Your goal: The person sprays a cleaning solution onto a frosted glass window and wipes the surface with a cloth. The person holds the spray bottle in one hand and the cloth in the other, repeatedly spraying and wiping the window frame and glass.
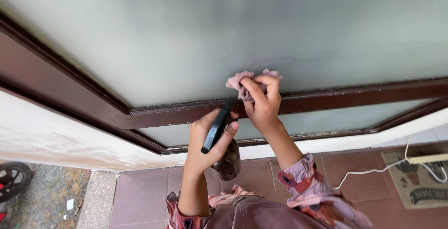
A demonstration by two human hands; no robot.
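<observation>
My right hand (262,103) presses a crumpled pink cloth (242,80) against the frosted glass pane (210,37) of a door, just above its dark brown crossbar (354,99). My left hand (208,140) is below and to the left, closed around a spray bottle (227,161) with a black trigger head (215,128); the brownish bottle body hangs under the hand. The nozzle points up toward the glass beside the cloth.
The door's dark brown frame (60,89) runs diagonally at left beside a white wall (56,140). Reddish floor tiles (140,191) lie below. A white cord (373,170) trails to a doormat (420,177) at right. A wheel (11,180) shows at far left.
</observation>
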